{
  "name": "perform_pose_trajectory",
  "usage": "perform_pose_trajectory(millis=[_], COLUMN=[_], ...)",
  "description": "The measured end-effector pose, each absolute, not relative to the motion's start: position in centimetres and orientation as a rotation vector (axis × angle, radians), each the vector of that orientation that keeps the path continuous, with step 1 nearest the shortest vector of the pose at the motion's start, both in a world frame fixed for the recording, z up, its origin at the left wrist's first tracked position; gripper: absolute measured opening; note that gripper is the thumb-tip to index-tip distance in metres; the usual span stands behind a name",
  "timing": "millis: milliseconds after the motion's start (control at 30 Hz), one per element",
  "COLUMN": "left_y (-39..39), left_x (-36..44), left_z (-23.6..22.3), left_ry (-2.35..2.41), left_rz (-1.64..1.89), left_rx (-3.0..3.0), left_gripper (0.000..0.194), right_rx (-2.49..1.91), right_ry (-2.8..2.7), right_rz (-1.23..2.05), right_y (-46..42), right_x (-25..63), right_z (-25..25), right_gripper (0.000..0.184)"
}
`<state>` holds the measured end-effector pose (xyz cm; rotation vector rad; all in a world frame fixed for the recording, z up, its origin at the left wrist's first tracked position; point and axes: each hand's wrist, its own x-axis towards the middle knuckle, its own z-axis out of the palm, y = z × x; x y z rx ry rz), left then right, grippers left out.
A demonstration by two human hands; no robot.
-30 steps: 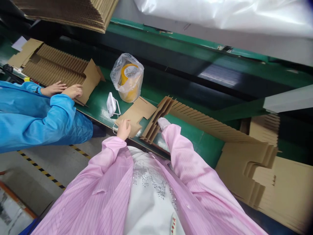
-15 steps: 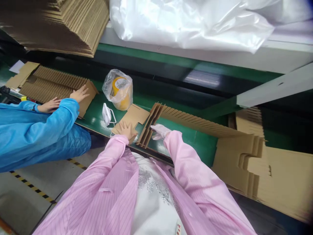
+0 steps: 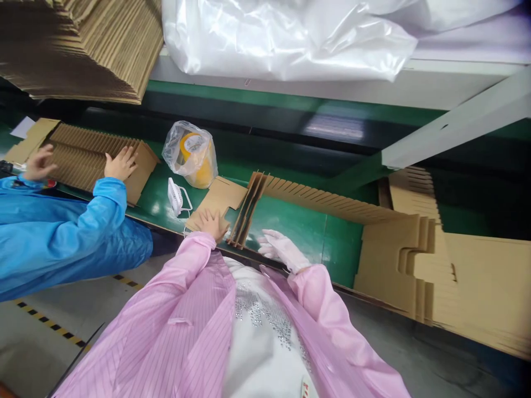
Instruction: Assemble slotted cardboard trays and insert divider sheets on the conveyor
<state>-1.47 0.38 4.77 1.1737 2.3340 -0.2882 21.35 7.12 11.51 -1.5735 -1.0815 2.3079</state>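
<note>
My left hand lies with its fingers spread on a flat cardboard piece at the bench edge. Just to its right, several slotted cardboard strips stand upright, close together. My right hand, in a white glove, hovers over the green bench top with its fingers extended and nothing in them, apart from the strips. Behind it a long slotted cardboard strip runs along the bench toward several upright notched cardboard panels on the right.
A plastic bag with yellow tape rolls and a small white fan stand to the left. Further left, a co-worker in blue sleeves rests a hand on a cardboard divider grid. Stacked cardboard and white plastic bags lie above.
My right hand has drawn back from the upright strips, toward me and to the right. My left hand stays on the cardboard piece. The co-worker's hands have moved further apart.
</note>
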Motion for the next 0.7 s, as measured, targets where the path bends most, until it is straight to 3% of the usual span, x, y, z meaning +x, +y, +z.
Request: perform_pose_trajectory(millis=[233,367,567,700], left_y=[0.5,0.9,1.2,-0.4], left_x=[-1.4,-1.1,-3.3,-1.6], left_z=[5.8,7.4,12.1,16.6], left_ry=[2.341,2.359,2.473,2.606], left_rz=[-0.329,-0.239,-0.13,0.155], left_rx=[1.261,1.425,1.51,1.757], left_gripper=[0.073,0.057,0.049,0.047], right_rx=[-1.327,-1.25,-1.14,-1.031], right_ry=[-1.437,-1.538,-1.535,-1.361], right_rz=[2.108,2.014,2.156,2.289], right_y=[7.9,7.7,6.2,5.7], right_x=[25.1,25.4,23.9,21.5], right_z=[16.0,17.6,18.3,18.8], right_gripper=[0.064,0.067,0.072,0.089])
